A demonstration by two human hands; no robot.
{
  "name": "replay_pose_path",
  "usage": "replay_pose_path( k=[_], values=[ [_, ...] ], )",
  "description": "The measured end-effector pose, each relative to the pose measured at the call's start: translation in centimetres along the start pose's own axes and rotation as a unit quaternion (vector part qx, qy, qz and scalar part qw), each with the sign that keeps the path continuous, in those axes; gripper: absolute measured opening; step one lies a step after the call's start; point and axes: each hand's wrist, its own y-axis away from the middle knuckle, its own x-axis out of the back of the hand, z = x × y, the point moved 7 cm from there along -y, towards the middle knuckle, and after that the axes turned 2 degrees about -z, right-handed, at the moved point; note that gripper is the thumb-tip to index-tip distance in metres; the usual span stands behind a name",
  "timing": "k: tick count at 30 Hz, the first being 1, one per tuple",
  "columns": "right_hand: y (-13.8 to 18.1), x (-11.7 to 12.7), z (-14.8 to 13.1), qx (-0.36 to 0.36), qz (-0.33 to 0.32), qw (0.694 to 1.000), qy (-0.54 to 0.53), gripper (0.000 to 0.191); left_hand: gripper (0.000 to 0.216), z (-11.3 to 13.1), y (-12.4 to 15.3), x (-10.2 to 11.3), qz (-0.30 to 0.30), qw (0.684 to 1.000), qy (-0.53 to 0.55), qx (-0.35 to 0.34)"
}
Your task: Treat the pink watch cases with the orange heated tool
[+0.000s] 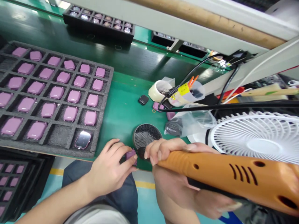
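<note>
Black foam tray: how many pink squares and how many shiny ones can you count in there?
Pink rounded-square pieces: 23
Shiny dark-faced piece: 1
Total in view in the black foam tray: 24

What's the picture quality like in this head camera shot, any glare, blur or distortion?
In the head view, overhead light puts glare patches on the green workbench and the glossy face-up device; wide-angle distortion bends the foam tray toward the frame's edge; the orange tool handle sits very close to the lens, filling the lower right.
</note>
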Motion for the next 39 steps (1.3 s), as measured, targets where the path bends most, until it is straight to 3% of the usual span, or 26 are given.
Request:
replay_pose_path(
  k=[17, 24, 32, 39],
  values=[
    [-0.1, -0.5, 0.4, 0.005, -0.024, 1.000, -0.007, 0.051, 0.017, 0.0, -0.2, -0.1, 0.004, 1.000, -0.001, 0.002],
    [-0.1, -0.7, 0.3, -0.026, -0.059, 0.998, 0.007, 0.042, 0.016, 0.1, -0.1, 0.0, 0.004, 1.000, -0.005, 0.009],
    [0.0, -1.1, 1.1, 0.011, -0.048, 0.999, -0.006, 0.059, 0.013, 0.0, -0.1, -0.3, 0.009, 1.000, -0.005, 0.007],
    [-0.7, 1.6, -0.4, 0.056, 0.026, 0.998, 0.010, 0.070, 0.030, 0.1, 0.0, 0.3, -0.016, 1.000, 0.000, 0.002]
  ],
)
